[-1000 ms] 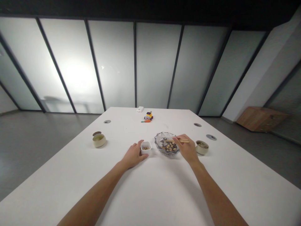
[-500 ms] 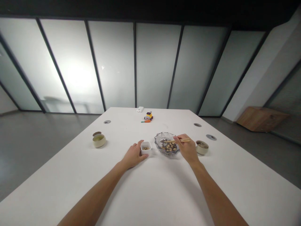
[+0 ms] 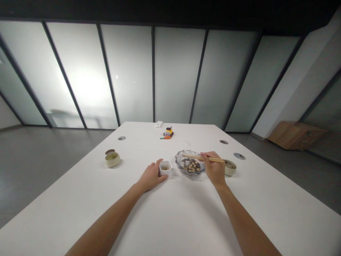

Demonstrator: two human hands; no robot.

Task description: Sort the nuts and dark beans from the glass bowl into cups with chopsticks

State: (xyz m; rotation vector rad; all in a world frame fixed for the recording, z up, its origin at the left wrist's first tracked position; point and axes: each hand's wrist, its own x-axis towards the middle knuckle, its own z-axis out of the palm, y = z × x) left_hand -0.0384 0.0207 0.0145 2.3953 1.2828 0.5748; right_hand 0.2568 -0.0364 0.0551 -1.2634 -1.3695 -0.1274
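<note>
My left hand [image 3: 152, 174] curls round the left side of a small white bowl [image 3: 165, 172], thumb in front and fingers behind. A few small brownish pieces lie in that bowl. To its right stands a clear glass bowl [image 3: 179, 165] with a wavy rim, holding a mix of pale nuts and dark seeds [image 3: 192, 165]. My right hand [image 3: 214, 167] pinches a pair of wooden chopsticks [image 3: 192, 156], whose tips hang over the glass bowl's far left part. Whether the tips hold anything is too small to tell.
A beige round container [image 3: 230, 168] with greyish contents stands just right of my right hand. At left is a greenish bowl [image 3: 112, 160] with a brown disc [image 3: 110, 152] behind it. Farther back are a yellow toy car [image 3: 168, 132], an orange carrot-like piece [image 3: 166, 138] and a white box [image 3: 158, 124].
My right hand has shifted slightly right, and the chopsticks have lifted from the nuts, their tips now farther left and higher over the glass bowl. My left hand stays on the white bowl.
</note>
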